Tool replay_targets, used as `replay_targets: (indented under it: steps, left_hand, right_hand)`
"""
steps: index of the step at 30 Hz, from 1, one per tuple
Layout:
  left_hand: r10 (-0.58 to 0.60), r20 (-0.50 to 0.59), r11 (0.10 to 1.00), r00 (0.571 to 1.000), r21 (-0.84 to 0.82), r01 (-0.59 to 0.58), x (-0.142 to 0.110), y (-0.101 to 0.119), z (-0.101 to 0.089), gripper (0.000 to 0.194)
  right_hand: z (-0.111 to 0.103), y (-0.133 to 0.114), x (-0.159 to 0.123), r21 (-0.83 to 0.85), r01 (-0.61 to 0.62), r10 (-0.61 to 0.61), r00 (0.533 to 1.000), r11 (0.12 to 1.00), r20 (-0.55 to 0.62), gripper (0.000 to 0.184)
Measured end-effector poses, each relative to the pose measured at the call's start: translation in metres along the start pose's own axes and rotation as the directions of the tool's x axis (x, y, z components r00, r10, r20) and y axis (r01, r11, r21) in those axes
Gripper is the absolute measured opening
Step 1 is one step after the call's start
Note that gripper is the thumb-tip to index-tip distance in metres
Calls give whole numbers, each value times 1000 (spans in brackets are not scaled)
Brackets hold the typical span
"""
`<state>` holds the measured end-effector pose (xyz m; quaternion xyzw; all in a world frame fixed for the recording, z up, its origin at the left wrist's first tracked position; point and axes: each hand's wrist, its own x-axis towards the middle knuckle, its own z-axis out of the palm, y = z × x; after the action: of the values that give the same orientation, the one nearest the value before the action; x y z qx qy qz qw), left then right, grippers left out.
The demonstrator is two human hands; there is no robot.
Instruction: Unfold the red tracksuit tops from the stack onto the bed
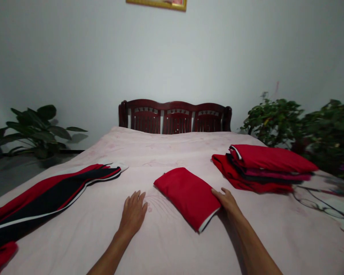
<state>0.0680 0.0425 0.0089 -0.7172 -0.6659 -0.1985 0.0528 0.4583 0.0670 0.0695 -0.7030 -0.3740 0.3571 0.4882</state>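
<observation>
A folded red garment with a white trim edge (187, 198) lies flat on the pink bedspread (172, 152), straight ahead of me. My right hand (225, 201) rests on that garment's right edge, with the fingers flat on the cloth and not gripping it. My left hand (133, 214) lies palm down on the bedspread, just left of the garment and holding nothing. To the right sits a stack of folded red clothes (263, 168). On the left lies a spread-out red, black and white striped garment (51, 198).
A dark wooden headboard (174, 116) stands at the far side of the bed, against a white wall. Leafy potted plants stand to the left (37, 131) and right (275, 122) of the bed. A gold picture frame (156, 4) hangs above.
</observation>
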Motion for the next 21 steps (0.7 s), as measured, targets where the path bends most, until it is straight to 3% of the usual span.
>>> replay_targets:
  steps: [3,6,8,9,11,13,15,16,17,19,21]
  left_hand:
    - [-21,-23,994,999,-106,19,1,-1,1,50]
    - [-101,-39,935,994,-345,81,3,-2,-3,52]
    - [-216,-8,789,976,-590,170,6,-4,-8,54]
    - [-277,21,666,961,-716,208,7,-6,-11,56]
    - [-364,86,359,927,-906,225,8,-13,-20,61]
    - [-386,148,86,910,-977,195,8,-24,-30,68]
    - [-371,218,-88,903,-976,199,7,-37,-41,74]
    - [-361,258,-140,896,-965,221,6,-44,-47,76]
    - [-352,292,-168,889,-954,247,5,-50,-52,77]
    - [-351,337,-171,874,-940,295,5,-59,-60,74]
    - [-381,352,-134,855,-936,325,5,-65,-62,66]
  right_hand:
    - [10,-15,-8,200,-119,73,972,973,223,37]
    - [24,-46,-28,374,-103,-25,946,922,322,29]
    - [38,-71,-51,410,33,-178,930,912,321,36]
    - [47,-83,-66,391,130,-268,907,911,324,41]
    - [68,-102,-97,298,362,-459,798,883,390,48]
    - [90,-111,-125,248,511,-549,603,823,579,48]
    - [108,-108,-140,264,560,-544,422,786,726,39]
    - [115,-102,-141,267,565,-536,388,781,749,35]
    - [119,-93,-139,250,576,-538,408,778,737,31]
    - [122,-73,-122,115,642,-555,542,758,632,31]
    - [119,-54,-100,-149,700,-559,663,698,498,35]
